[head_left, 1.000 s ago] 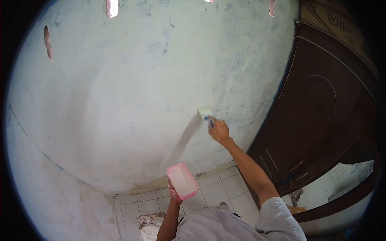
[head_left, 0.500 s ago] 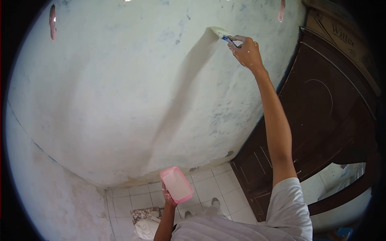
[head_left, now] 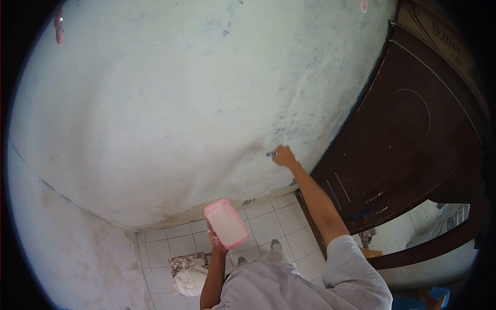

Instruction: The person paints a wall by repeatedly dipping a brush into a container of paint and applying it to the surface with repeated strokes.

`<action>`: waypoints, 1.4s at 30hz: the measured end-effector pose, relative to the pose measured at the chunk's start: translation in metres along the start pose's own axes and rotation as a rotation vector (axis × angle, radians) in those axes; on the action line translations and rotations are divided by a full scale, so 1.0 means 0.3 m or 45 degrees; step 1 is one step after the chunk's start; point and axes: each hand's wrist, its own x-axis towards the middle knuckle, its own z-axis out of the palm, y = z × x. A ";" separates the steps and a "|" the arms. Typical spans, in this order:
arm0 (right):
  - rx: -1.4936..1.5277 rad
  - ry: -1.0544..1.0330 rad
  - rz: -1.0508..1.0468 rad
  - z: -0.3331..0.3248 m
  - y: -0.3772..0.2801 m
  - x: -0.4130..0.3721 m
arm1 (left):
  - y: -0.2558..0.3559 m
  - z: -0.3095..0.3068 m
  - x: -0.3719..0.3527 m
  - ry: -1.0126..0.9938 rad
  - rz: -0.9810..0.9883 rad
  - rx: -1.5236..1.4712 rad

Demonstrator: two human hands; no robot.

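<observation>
Wall (head_left: 155,103): open room left of right hand (head_left: 283,155), dark door (head_left: 403,129) edge just right of it. Left hand (head_left: 216,242) grips pink tray (head_left: 226,223), white paint inside. Right hand clenched on blue-handled brush (head_left: 269,154), against the wall.

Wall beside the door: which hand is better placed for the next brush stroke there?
Right, probably. The right hand holds the brush against the wall, close to the door. The left hand is lower, away from the wall, gripping the tray of white paint.
</observation>
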 end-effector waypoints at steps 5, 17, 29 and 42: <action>-0.038 0.506 -0.363 -0.584 -0.141 0.093 | -0.021 0.010 0.048 -0.002 -0.115 0.056; 0.217 1.287 -0.404 -0.362 -0.279 -0.028 | -0.071 0.067 0.179 0.006 -0.140 0.059; 0.341 0.111 0.086 0.227 0.003 -0.040 | -0.162 0.067 0.286 0.005 0.140 0.089; 0.688 0.913 -0.535 -0.283 -0.168 -0.062 | -0.256 0.111 0.295 0.173 0.257 0.150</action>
